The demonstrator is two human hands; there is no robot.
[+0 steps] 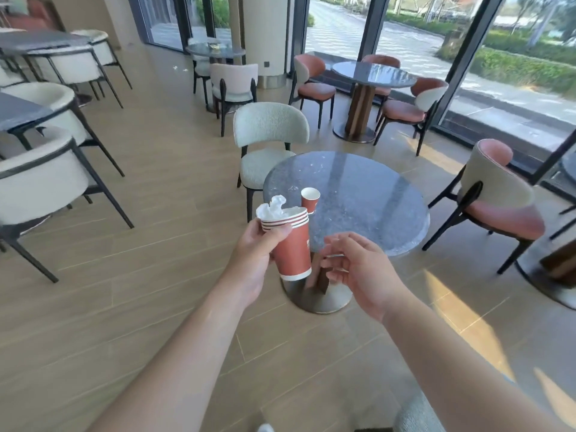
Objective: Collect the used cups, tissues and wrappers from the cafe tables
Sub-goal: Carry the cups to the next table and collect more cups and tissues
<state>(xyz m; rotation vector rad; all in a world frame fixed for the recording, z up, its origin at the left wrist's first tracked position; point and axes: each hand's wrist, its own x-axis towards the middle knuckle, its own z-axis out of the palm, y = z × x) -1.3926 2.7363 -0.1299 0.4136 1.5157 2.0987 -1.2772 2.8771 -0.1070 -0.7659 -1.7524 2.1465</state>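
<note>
The left hand (254, 260), near the centre of the frame, is wrapped around a stack of red paper cups (291, 244) nested one inside another and tilted slightly, with the thumb pressed just under the rims. Crumpled white tissue (274, 207) sticks up out of the top cup. The right hand (358, 269) hovers just right of the stack, fingers loosely curled and spread, holding nothing.

Just beyond the hands stands a round dark stone table (367, 194) on a single pedestal. One small red paper cup (310, 199) stands upright on the table's left part, close behind the stack. A pale green upholstered chair (268, 141) sits at the table's far left edge, and a pink and cream chair (498, 198) at its right.

Further back, in the upper right, a second round table (374, 74) stands by tall windows, ringed by pink chairs. At upper centre, a third round table (215, 49) carries some small items, too far to identify. A white scrap (175, 68) lies on the wood floor to its left.
</note>
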